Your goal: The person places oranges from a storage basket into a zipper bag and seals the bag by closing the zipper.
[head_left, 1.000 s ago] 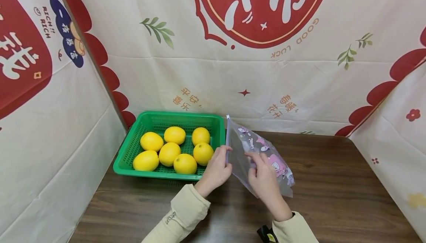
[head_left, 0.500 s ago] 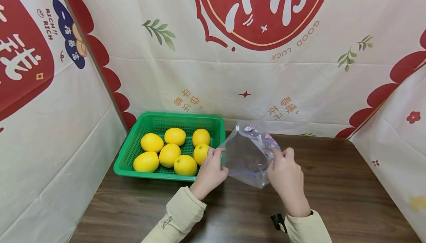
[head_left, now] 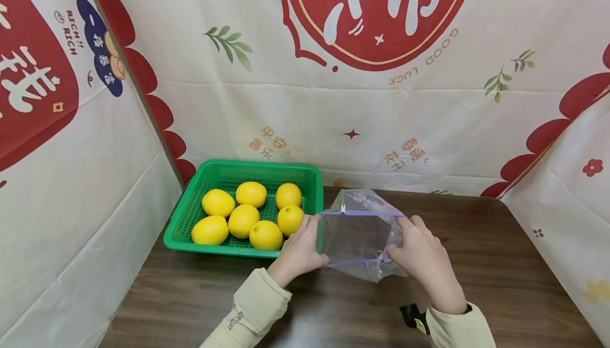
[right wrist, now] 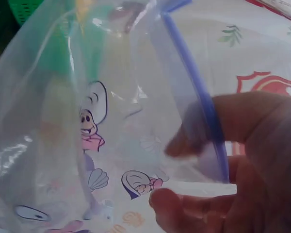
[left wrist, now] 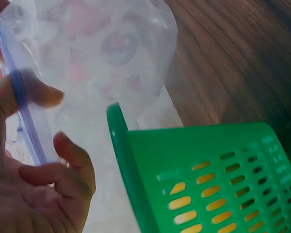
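Observation:
A clear zip bag (head_left: pixel 357 237) with pink and purple cartoon print is spread between both hands, its purple zip mouth facing up toward the head camera. My left hand (head_left: pixel 300 247) holds the left side of the mouth, close against the basket's right end. On the opposite side my right hand (head_left: pixel 426 255) grips the rim. In the right wrist view the thumb and fingers of the right hand (right wrist: pixel 262 126) lie on either side of the purple zip strip (right wrist: pixel 196 80). The left wrist view has the left thumb (left wrist: pixel 48 95) crossing the strip, the other fingers curled below.
Left of the bag stands a green plastic basket (head_left: pixel 224 249) with several yellow lemons (head_left: pixel 244 221) in it. A brown wooden table (head_left: pixel 476 263) carries everything. Printed cloth walls (head_left: pixel 305 109) rise behind and at both sides.
The right hand has moved right, away from the left, and changed its hold to the right rim. The bag's mouth has spread from a narrow slit to a wide opening; the basket stays put.

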{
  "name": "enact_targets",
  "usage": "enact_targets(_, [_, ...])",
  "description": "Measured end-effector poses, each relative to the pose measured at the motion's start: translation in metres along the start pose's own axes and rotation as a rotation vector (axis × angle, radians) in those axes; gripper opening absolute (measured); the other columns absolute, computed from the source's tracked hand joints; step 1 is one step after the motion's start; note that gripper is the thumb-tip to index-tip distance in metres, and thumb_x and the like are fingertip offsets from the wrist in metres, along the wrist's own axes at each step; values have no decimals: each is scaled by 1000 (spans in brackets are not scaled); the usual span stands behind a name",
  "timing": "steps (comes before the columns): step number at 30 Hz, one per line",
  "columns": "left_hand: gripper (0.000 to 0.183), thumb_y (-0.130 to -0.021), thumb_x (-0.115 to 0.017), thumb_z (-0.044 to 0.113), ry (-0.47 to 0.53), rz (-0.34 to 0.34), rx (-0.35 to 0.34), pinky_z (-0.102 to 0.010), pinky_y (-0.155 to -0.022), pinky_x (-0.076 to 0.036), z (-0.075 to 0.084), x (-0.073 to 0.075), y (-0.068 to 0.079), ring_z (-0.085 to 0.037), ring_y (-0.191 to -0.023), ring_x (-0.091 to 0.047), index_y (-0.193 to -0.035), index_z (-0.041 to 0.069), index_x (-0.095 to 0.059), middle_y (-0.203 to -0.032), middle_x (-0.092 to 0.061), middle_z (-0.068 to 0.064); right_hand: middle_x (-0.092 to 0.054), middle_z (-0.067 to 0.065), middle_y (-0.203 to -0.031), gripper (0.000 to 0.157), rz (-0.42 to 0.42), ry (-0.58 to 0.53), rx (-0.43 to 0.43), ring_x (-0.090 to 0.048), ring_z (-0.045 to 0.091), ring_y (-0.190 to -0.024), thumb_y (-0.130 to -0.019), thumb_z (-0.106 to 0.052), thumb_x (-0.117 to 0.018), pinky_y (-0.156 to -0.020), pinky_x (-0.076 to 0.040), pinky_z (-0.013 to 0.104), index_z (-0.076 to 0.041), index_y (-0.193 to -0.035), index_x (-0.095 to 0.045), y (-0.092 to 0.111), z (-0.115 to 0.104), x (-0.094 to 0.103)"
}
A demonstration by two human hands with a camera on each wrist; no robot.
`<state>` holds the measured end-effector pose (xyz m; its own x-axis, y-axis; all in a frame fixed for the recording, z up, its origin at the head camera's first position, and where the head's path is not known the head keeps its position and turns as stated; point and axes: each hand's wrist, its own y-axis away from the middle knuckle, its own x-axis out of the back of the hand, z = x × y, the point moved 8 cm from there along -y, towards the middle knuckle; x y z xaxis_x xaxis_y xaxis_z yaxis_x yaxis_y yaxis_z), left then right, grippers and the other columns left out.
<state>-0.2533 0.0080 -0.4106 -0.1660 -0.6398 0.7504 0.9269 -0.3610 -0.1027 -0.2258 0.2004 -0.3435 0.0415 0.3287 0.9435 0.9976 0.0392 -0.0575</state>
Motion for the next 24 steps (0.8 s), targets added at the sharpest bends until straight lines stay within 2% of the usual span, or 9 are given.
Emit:
enact_targets(4, [78, -65, -72, 13, 38, -53, -13, -22, -46, -39, 3, -1, 3, -14, -58, -45, -134, 9, -34, -124, -42, -6, -48, 22, -106, 53, 86, -25, 14, -51, 20, -62, -68, -19, -68, -49, -40, 35, 8, -113, -56, 11, 0, 15])
enact_targets(7, [74, -66, -71, 13, 57, -62, -31, -23, -44, -38, 5, -2, 2, -12, -51, -41, -131, 10, -37, -125, -43, -6, -52, 20, -99, 47, 164, -26, 39, -51, 20, -61, -66, -16, -69, -48, -40, 35, 7, -107, -61, 17, -2, 25])
enact_targets(10, [69, -68, -71, 15, 58, -69, -43, -21, -49, -38, 6, -7, 0, -10, -57, -42, -128, 9, -39, -125, -44, -5, -54, 17, -88, 43, 209, -20, 65, -47, 20, -58, -65, -10, -67, -47, -37, 34, 6, -105, -64, 20, -4, 29])
enact_targets(13, [64, -71, -70, 18, 35, -80, -62, -20, -47, -39, 7, -14, -2, -9, -54, -43, -127, 9, -40, -124, -46, -5, -56, 13, -79, 43, 236, -32, 88, -44, 19, -57, -63, -3, -65, -46, -34, 31, 5, -105, -64, 21, -5, 31])
enact_targets(18, [53, -79, -65, 24, -40, -34, -119, -18, -44, -38, 13, -22, -4, -5, -48, -41, -124, 8, -41, -122, -48, -5, -59, 11, -75, 48, 250, -56, 105, -42, 18, -54, -63, 1, -62, -45, -32, 29, 6, -111, -61, 19, -4, 28])
enact_targets(21, [49, -84, -61, 29, -65, 5, -175, -17, -48, -41, 18, -25, -2, -7, -53, -45, -124, 9, -41, -127, -46, -8, -62, 12, -78, 54, 222, -83, 96, -41, 14, -51, -65, 0, -62, -43, -32, 27, 6, -118, -56, 19, 0, 22])
enact_targets(24, [50, -88, -57, 35, -82, 58, -231, -19, -57, -48, 23, -25, 2, -12, -65, -56, -126, 9, -40, -132, -42, -10, -64, 13, -82, 57, 197, -120, 105, -40, 10, -48, -67, 0, -62, -42, -33, 25, 7, -122, -52, 19, 2, 16])
